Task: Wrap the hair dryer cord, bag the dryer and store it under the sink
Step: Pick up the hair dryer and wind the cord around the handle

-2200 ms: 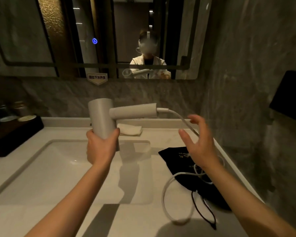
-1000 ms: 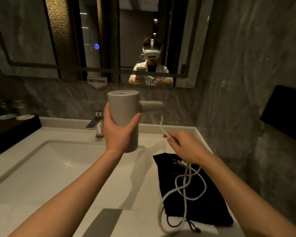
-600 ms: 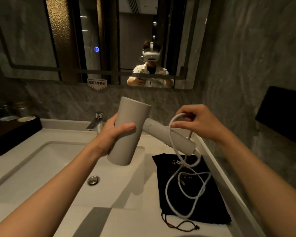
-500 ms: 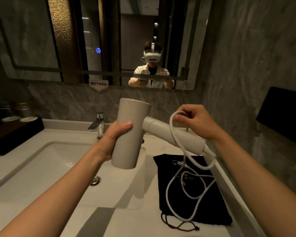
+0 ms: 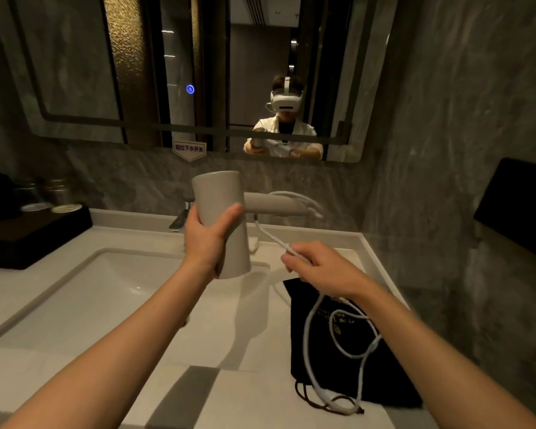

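Note:
My left hand [image 5: 209, 239] grips the barrel of a beige hair dryer [image 5: 220, 196], held upright above the sink with its handle pointing right. One turn of the white cord [image 5: 338, 335] loops over the handle's end. From under the handle the cord runs down into my right hand [image 5: 319, 267], which pinches it. The slack hangs below in loops onto a black drawstring bag [image 5: 393, 388] lying flat on the counter at the right.
A white sink basin [image 5: 75, 289] with a chrome faucet [image 5: 180, 219] lies below the dryer. A dark tray [image 5: 28, 236] with jars stands at the back left. The marble wall and a black wall fixture [image 5: 520, 212] close the right side. A mirror hangs ahead.
The dryer has turned upright with its handle level. My right hand came down from above the handle to below it, drawing the cord round the handle's end.

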